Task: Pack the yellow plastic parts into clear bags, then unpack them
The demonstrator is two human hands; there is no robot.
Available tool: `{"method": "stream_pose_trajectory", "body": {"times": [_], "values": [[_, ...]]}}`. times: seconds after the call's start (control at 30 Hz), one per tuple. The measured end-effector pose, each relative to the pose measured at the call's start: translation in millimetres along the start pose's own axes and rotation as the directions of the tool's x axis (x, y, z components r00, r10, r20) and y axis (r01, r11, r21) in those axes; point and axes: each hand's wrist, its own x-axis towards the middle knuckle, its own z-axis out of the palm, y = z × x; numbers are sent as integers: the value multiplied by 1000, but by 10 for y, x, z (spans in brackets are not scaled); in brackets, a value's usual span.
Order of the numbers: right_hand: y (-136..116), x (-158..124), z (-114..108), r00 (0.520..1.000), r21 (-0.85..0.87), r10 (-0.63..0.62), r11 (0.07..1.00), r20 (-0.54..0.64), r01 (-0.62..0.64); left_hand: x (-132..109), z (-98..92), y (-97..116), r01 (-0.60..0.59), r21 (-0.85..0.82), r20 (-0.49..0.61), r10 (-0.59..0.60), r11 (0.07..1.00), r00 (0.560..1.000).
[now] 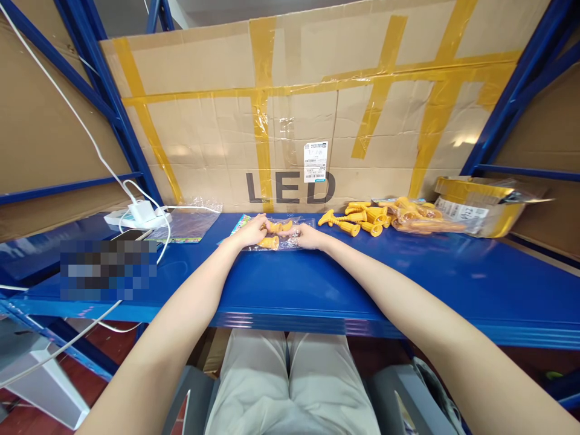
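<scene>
Both my arms reach forward over the blue shelf (317, 284). My left hand (251, 231) and my right hand (306, 236) meet at a clear plastic bag (290, 238) lying flat on the shelf. Small yellow plastic trumpet-shaped toys (270, 241) lie in or on the bag between my fingers. Both hands are closed in a pinch on the bag and the yellow pieces. A loose heap of the same yellow toys (357, 220) lies just to the right of my right hand.
A taped cardboard sheet marked LED (290, 121) backs the shelf. At the right stand an open carton (480, 205) and a bag of yellow toys (417, 217). At the left lie clear bags (190, 223), a white charger with cables (140, 214) and a blurred-out patch.
</scene>
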Motion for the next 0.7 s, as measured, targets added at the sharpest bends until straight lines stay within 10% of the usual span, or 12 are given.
{"method": "stream_pose_trajectory", "body": {"times": [0.7], "values": [[45,45,-13,990,-12,93,995,-111,-95,13,25,17,47,32,-18,-47,998,999]]}}
